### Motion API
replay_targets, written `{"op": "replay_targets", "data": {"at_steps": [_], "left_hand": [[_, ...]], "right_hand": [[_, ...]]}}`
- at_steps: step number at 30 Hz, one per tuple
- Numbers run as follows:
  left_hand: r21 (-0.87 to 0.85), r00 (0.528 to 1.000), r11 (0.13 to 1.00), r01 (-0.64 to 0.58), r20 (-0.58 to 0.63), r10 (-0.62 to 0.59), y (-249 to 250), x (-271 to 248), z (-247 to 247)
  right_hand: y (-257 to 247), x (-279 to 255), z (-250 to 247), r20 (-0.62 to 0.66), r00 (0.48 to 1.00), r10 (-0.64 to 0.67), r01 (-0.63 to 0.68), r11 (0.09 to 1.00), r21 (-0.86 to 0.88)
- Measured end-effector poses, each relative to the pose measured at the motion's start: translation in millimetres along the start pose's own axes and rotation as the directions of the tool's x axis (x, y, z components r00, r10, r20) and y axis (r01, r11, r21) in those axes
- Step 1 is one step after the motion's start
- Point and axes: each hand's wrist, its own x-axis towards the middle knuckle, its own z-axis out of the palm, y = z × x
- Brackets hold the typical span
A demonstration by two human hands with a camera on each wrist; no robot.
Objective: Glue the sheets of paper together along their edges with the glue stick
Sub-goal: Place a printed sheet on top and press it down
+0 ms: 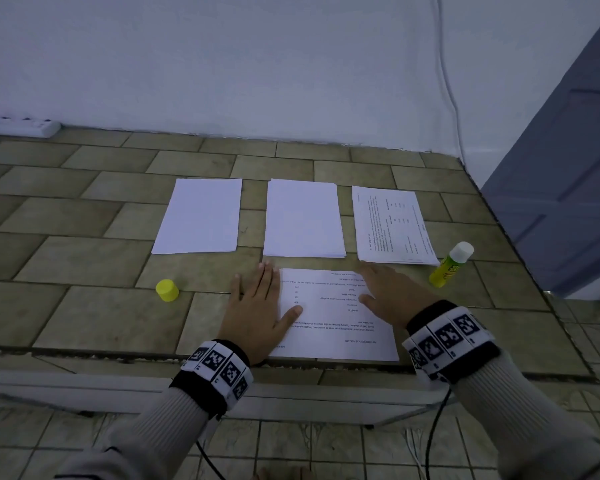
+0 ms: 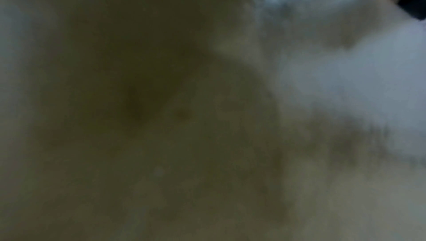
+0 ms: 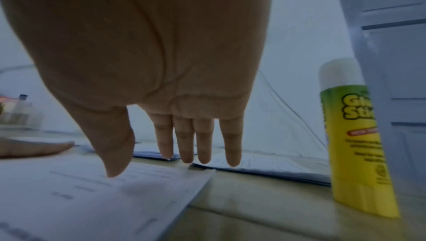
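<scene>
A printed sheet lies at the table's near edge. My left hand lies flat over its left edge, thumb on the paper. My right hand presses flat on its right part, fingers straight and reaching the far right corner. Behind it lie two blank white stacks and a printed stack. The yellow-green glue stick stands uncapped to the right of my right hand. Its yellow cap sits left of my left hand. The left wrist view is a dark blur.
The table has a tile-pattern top and stands against a white wall. A white power strip lies at the back left. A cable runs down the wall at the back right, near a grey-blue door.
</scene>
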Motion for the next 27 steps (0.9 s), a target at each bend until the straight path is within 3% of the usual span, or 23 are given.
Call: {"op": "replay_targets", "data": {"at_steps": [3, 7, 16, 27], "left_hand": [[-0.023, 1.000, 1.000, -0.001, -0.008, 0.001, 0, -1, 1], [-0.026, 1.000, 1.000, 0.000, -0.008, 0.000, -1, 0, 2], [-0.029, 1.000, 1.000, -0.011, -0.007, 0.011, 0, -1, -1], [-0.047, 0.999, 0.998, -0.031, -0.018, 0.030, -2, 0, 2]], "right_hand": [[1, 10, -1, -0.011, 1.000, 0.004, -0.005, 0.993, -0.121], [5, 20, -4, -0.007, 1.000, 0.014, -0.015, 0.987, -0.161], [6, 30, -14, -0.022, 0.999, 0.036, -0.035, 0.999, 0.038], [12, 10, -59, -0.112, 0.991, -0.071, 0.083, 0.991, 0.108]]}}
